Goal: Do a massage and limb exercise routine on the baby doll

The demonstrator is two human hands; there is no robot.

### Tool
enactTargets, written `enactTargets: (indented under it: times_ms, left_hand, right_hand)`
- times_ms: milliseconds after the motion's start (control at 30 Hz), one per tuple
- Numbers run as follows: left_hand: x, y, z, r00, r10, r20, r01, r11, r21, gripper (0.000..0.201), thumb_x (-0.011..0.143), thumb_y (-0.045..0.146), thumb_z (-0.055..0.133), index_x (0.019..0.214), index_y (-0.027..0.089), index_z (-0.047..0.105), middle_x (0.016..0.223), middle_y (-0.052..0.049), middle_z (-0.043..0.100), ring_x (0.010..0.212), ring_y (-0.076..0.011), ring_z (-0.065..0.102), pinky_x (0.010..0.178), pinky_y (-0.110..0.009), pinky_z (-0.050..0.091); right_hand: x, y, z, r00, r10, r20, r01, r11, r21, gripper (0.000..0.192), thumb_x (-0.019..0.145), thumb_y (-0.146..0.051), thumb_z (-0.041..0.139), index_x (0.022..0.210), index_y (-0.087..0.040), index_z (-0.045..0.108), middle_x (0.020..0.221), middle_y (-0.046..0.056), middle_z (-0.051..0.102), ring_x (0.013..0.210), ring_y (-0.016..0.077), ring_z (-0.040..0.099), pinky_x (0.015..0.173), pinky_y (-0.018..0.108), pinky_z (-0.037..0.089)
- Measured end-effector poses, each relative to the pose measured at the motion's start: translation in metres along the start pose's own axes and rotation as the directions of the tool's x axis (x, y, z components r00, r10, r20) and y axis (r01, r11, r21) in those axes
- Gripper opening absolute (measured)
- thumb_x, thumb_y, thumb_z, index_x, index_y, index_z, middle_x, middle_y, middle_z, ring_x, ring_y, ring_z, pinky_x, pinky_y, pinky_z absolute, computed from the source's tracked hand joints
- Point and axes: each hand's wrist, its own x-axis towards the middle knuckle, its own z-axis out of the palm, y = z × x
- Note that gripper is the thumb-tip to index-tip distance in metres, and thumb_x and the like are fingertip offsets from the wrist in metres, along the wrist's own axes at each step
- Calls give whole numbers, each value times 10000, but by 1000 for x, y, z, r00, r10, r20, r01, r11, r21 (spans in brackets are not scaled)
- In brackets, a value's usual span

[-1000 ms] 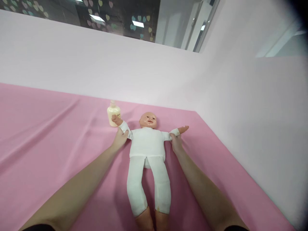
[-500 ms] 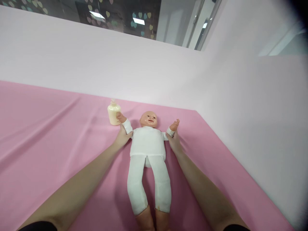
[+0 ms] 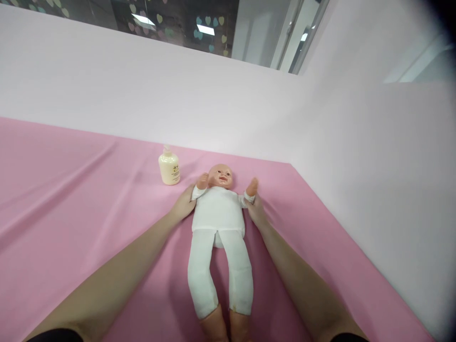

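Doll (image 3: 218, 213) lies on its back mid-sheet (image 3: 71, 199), head toward 12 o'clock. Left hand (image 3: 184, 205) closed around its arm at 9 o'clock; right hand (image 3: 254, 210) likewise at 3 o'clock, both doll forearms raised. Lotion bottle (image 3: 169, 168) upright at 11 o'clock, apart. Judgement: grip near the shoulders, move both arms evenly, keep torso flat

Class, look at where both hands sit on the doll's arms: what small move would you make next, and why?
Probably bring the doll's forearms inward over its chest. The left hand and right hand each grip an upper arm, both forearms already point up beside the head, and the cream bottle stands apart, out of the way.
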Motion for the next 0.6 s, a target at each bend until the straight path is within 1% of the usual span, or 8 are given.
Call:
enactTargets:
  times_ms: [67,100,167,233,300,400,500,600]
  left_hand:
    - [1,-1,-1,995,-97,-36,95,993,-71,570,798,267,520,1344,191,373,1259,-96,559,1129,-260,545,965,-426,429]
    - [1,-2,-1,986,-157,-57,151,983,-102,582,795,296,538,1335,178,355,1225,-108,573,1093,-267,563,937,-432,442]
    - [3,-7,0,958,-259,-120,238,957,-166,585,774,328,572,1289,159,352,1152,-119,587,1035,-269,581,894,-430,459]
    - [4,-11,1,940,-302,-155,264,937,-227,555,759,344,590,1230,150,371,1109,-120,578,1013,-262,577,874,-416,465]
    - [4,-13,1,939,-308,-153,262,929,-263,530,757,357,592,1195,151,377,1089,-115,567,1005,-254,569,867,-405,464]
    - [3,-12,1,943,-300,-141,259,932,-253,568,761,351,592,1228,162,329,1111,-114,550,1019,-250,560,882,-408,454]
    - [2,-10,0,943,-298,-144,262,938,-227,640,772,331,584,1293,169,249,1130,-117,544,1029,-252,561,909,-424,440]
    - [2,-9,0,949,-278,-150,246,948,-202,683,794,287,546,1354,155,178,1201,-142,514,1057,-249,556,957,-436,416]
  right_hand:
    - [2,5,-1,985,131,-115,-120,988,97,395,724,-310,594,1096,-182,566,1089,83,652,1014,252,608,952,480,454]
    - [4,8,-1,972,175,-156,-155,979,136,371,724,-340,603,1058,-184,561,1045,81,659,976,252,620,918,477,476]
    - [6,12,-2,959,212,-188,-176,966,191,342,734,-373,601,1024,-203,536,1008,71,657,948,246,630,873,456,506]
    - [7,14,-2,959,215,-187,-173,960,221,341,735,-386,612,1018,-222,516,997,61,651,951,242,632,857,439,517]
    - [6,12,-2,963,196,-183,-155,964,216,364,727,-401,630,1026,-230,514,1000,59,646,957,253,627,863,449,508]
    - [2,5,-2,975,131,-180,-111,987,120,457,715,-414,650,1102,-227,497,1030,68,635,980,273,610,881,471,486]
    - [-1,-2,-3,984,60,-169,-64,998,-15,596,718,-400,651,1234,-215,418,1163,96,582,1081,275,564,950,476,447]
    - [-3,-6,-2,993,2,-115,-10,997,-73,658,764,-383,598,1341,-212,330,1295,113,507,1195,262,497,1027,471,386]
